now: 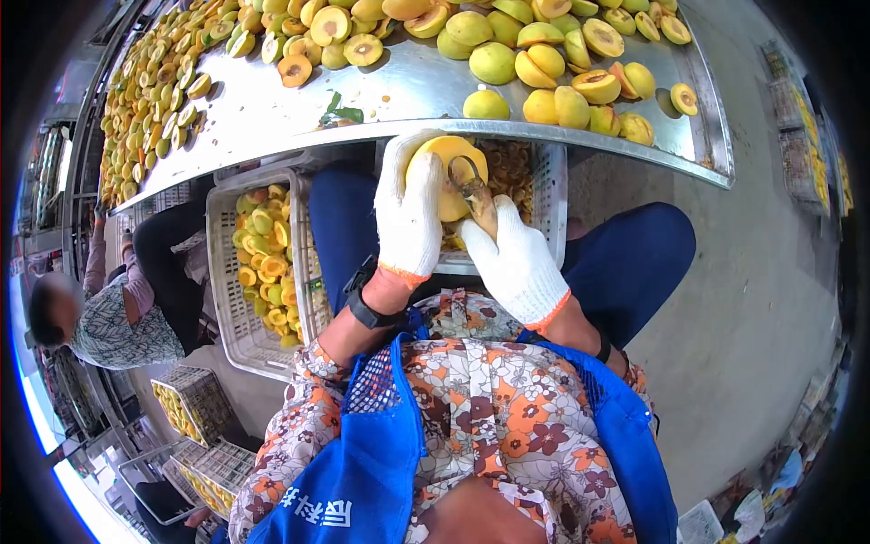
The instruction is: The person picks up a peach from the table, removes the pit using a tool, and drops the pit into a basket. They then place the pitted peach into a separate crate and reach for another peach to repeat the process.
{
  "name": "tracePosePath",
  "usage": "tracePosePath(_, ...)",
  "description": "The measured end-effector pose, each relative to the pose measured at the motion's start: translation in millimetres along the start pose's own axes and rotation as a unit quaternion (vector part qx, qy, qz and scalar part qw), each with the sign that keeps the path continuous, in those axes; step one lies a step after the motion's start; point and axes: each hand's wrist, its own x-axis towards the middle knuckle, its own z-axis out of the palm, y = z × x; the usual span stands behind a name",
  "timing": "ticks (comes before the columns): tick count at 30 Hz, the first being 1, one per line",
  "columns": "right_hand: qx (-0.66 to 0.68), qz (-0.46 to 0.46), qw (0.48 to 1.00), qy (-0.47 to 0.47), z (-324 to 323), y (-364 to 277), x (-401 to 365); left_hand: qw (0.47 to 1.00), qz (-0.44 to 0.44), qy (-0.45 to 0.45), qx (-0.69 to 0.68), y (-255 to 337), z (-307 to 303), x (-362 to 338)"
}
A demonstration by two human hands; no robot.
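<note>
My left hand [405, 218], in a white knit glove, grips a yellow peach half [433, 156] just below the table's front edge. In my gloved right hand [524, 272] is a pitting knife [483, 210] with a wooden handle and a curved metal loop. The loop lies against the face of the peach half; how deep it sits cannot be made out. Under both hands stands a crate [560, 195] with brown peach pits [512, 168] in it, partly hidden by the hands.
Many cut peach halves [494, 63] lie on the metal table [408, 104], with a green leaf [343, 114] near its edge. At my left, a crate [231, 313] holds hollowed yellow halves [265, 263]. Another person [127, 308] sits farther left, near more filled crates [213, 408].
</note>
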Motion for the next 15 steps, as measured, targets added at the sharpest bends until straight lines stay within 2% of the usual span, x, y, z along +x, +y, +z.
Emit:
tracePosePath(5, 0.02, 0.002, 1.0, -0.01, 0.5, -2.0, 0.3, 0.999, 0.026, 0.016, 0.029, 5.7, -1.2, -2.9)
tracePosePath(8, 0.056, 0.016, 0.998, -0.033, 2.5, 2.0, -1.9, 0.996, 0.064, -0.003, 0.066, 10.2, -3.1, -3.7)
tracePosePath(10, 0.149, 0.041, 0.986, -0.061, 4.9, 6.9, -2.5, 0.996, 0.066, -0.028, 0.061, 10.6, -4.0, -2.9)
tracePosePath(11, 0.15, 0.04, 0.986, -0.062, 4.0, 6.4, -3.2, 0.996, 0.067, -0.028, 0.061, 11.5, -4.5, -2.0)
tracePosePath(13, 0.281, 0.049, 0.954, -0.086, 1.1, 4.1, -5.1, 0.989, 0.096, -0.055, 0.102, 14.6, -6.1, 2.1)
tracePosePath(14, 0.283, 0.051, 0.954, -0.086, -2.5, 10.2, -6.9, 0.989, 0.094, -0.056, 0.103, 16.8, -10.0, 7.0)
tracePosePath(15, 0.485, 0.186, 0.829, -0.204, -10.3, 14.8, -7.0, 0.987, 0.018, -0.129, 0.093, 19.9, -16.3, 15.0)
